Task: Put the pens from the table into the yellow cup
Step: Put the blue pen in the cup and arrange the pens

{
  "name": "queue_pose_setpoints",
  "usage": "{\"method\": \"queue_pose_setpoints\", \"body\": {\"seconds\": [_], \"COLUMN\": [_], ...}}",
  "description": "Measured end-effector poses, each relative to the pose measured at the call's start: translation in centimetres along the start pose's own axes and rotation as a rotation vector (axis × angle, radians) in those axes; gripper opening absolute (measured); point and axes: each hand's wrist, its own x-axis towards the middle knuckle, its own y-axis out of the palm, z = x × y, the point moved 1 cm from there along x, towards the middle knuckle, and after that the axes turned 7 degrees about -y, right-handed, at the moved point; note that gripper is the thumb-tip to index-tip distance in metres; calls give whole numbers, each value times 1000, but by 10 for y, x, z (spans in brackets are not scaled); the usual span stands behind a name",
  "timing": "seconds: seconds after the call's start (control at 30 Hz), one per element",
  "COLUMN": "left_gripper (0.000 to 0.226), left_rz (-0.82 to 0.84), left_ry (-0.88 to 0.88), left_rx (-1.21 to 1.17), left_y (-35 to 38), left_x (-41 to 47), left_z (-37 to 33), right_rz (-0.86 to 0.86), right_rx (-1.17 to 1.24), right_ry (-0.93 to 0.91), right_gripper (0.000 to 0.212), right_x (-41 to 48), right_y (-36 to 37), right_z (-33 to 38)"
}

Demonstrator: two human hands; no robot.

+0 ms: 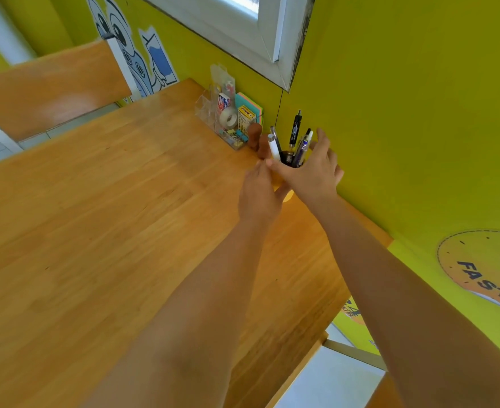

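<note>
The yellow cup (287,196) stands near the table's far right corner by the wall, mostly hidden behind my hands. Several pens stick up out of it, among them a black pen (295,131) and a white pen (273,147). My left hand (257,193) is wrapped against the cup's left side. My right hand (313,172) rests at the cup's rim with the thumb across the front and the fingers spread behind the pens. No loose pens show on the wooden table (95,216).
A clear organizer (231,120) with tape, clips and small boxes sits just left of the cup, with sticky notes (247,102) behind it. Two brown wooden pieces (255,135) stand between organizer and cup. The green wall (404,113) runs along the table's right edge. A chair back (51,83) is at far left.
</note>
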Motion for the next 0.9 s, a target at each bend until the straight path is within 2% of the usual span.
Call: {"method": "queue_pose_setpoints", "body": {"seconds": [0.13,0.2,0.3,0.4,0.43,0.53,0.6,0.7,0.83,0.9], "left_gripper": [57,63,66,68,68,70,70,68,68,70], "left_rz": [18,34,47,49,48,45,40,37,36,46], "left_ry": [24,22,25,22,19,23,22,26,37,25], "left_rx": [-5,1,-7,-3,-2,7,13,8,5,-1], "left_y": [-2,-3,-1,2,2,3,2,3,1,-1], "left_x": [0,0,1,2,2,2,2,2,0,-3], "left_z": [1,2,3,5,6,7,6,6,5,2], "right_rz": [-11,-33,-109,-128,-123,-80,-74,-105,-25,20], "right_rx": [146,171,246,311,303,269,321,389,299,274], "right_ry": [8,-10,9,64,75,67,38,-74,-184,-187], "right_gripper": [106,85,42,18,18,38,42,35,17,15], "right_x": [16,21,29,32,33,33,32,28,30,35], "right_y": [5,6,5,2,2,3,0,-4,-3,-2], "right_z": [12,14,11,10,12,16,18,15,13,16]}}
